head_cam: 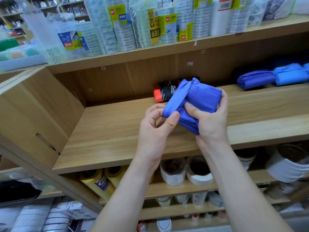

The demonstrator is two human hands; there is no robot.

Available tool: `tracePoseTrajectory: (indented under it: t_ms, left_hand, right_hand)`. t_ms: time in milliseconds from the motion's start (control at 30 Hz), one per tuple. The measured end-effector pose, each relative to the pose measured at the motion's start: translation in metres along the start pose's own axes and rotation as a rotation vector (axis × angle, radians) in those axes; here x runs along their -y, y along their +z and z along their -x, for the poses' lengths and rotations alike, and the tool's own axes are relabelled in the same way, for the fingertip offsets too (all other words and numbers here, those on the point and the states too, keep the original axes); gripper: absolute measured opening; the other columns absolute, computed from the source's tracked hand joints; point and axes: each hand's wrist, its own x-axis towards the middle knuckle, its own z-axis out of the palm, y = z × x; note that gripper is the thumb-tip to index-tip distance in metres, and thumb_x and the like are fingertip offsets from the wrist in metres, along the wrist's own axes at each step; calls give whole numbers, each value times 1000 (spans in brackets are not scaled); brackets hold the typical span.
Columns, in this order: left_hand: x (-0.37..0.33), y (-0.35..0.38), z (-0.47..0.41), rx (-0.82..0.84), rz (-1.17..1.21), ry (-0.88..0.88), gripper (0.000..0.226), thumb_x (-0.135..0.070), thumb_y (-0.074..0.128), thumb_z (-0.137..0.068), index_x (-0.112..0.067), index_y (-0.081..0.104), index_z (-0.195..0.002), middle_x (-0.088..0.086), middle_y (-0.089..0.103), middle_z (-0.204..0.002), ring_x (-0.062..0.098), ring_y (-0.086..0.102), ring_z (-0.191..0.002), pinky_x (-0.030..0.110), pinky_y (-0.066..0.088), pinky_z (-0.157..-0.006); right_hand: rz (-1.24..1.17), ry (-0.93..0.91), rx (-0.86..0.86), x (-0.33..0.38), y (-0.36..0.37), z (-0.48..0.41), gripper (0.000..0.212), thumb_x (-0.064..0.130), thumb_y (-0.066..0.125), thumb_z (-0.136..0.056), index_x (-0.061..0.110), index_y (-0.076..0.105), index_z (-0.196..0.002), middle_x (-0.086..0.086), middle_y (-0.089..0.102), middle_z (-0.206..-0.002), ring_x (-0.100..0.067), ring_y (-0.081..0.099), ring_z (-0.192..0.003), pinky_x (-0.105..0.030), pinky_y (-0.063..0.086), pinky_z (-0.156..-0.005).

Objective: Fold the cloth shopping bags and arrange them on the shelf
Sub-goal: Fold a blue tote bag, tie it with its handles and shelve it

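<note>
A folded blue cloth bag (200, 96) is held above the wooden shelf (117, 128). My right hand (210, 121) grips the bundle from the right, thumb pressed on its front. My left hand (158, 128) pinches the bag's strap, which runs diagonally across the bundle, between thumb and fingers. Two folded blue bags lie at the shelf's back right, a darker one (255, 80) and a lighter one (291, 76). Behind the held bundle a black, white and red folded bag (164, 92) rests on the shelf.
The shelf above carries many wrapped packs of tape rolls (117, 27). The shelf below holds yellow rolls (98, 180) and white tape rolls (199, 171). A wooden side panel (33, 114) closes the shelf on the left.
</note>
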Motion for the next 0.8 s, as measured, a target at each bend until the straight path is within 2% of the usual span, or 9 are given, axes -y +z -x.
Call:
tracePoseTrajectory:
  t_ms: [167, 300, 367, 467, 533, 600, 633, 700, 800]
  left_hand:
    - [6, -9, -7, -36, -51, 61, 8, -12, 68, -88, -7, 73, -85, 4, 69, -101, 12, 63, -97, 22, 47, -88]
    - [9, -8, -4, -64, -12, -38, 15, -20, 67, -87, -18, 78, -77, -3, 74, -86, 9, 66, -87, 27, 50, -87]
    - [11, -1, 2, -56, -33, -78, 20, -21, 66, -89, -16, 77, -74, -3, 73, -84, 7, 64, -85, 27, 48, -87]
    - [13, 9, 14, -11, -339, 31, 20, -18, 60, -94, -16, 73, -79, -4, 67, -98, 7, 62, -95, 19, 43, -86]
    - [12, 8, 17, -10, -678, 196, 19, -23, 59, -91, -16, 73, -82, -2, 60, -99, 15, 55, -96, 21, 41, -86]
    - [5, 6, 16, -11, -904, 354, 18, -21, 62, -89, -10, 73, -80, 1, 55, -96, 18, 49, -90, 22, 39, -82]
    - [0, 5, 14, 0, -907, 355, 16, -18, 65, -88, -10, 72, -76, 1, 54, -94, 17, 50, -87, 22, 39, -80]
    - [-12, 3, 10, 14, -712, 195, 13, -10, 72, -85, -14, 72, -73, 0, 63, -87, 10, 58, -81, 19, 43, -75]
    - [-24, -3, -7, -4, -315, -92, 8, -2, 69, -86, -7, 75, -83, 5, 72, -77, 13, 63, -71, 23, 52, -68]
  right_hand:
    - [-168, 105, -75, 1, 5, 0, 61, -19, 70, -73, 14, 51, -121, -13, 67, -117, -27, 71, -98, -41, 60, -77]
    - [-245, 155, -169, 0, 9, 1, 65, -19, 68, -74, 10, 49, -129, -14, 67, -121, -28, 71, -100, -46, 60, -81]
    - [-249, 148, -228, -4, 13, 3, 65, -20, 68, -74, 11, 48, -129, -14, 66, -122, -29, 70, -101, -46, 60, -79]
    - [-169, 105, -294, -9, 16, 3, 65, -16, 67, -74, 16, 48, -127, -10, 64, -121, -27, 69, -101, -39, 59, -68]
    - [75, -92, -296, -10, 15, 4, 60, -9, 71, -74, 18, 48, -122, -3, 62, -116, -17, 65, -101, -40, 58, -79]
    - [354, -348, -245, -10, 11, 3, 58, -3, 74, -73, 18, 45, -119, 8, 55, -108, -6, 57, -98, -32, 51, -92]
    - [432, -425, -197, -10, 10, 3, 58, -2, 74, -74, 17, 45, -120, 12, 53, -106, -2, 55, -96, -25, 48, -91]
    - [487, -479, -58, -11, 6, 3, 57, 0, 72, -74, 18, 44, -120, 19, 50, -104, 2, 52, -92, -17, 44, -86]
    - [489, -426, 137, -12, -6, 8, 57, 6, 72, -74, 33, 41, -115, 28, 49, -98, -3, 53, -88, -24, 46, -82]
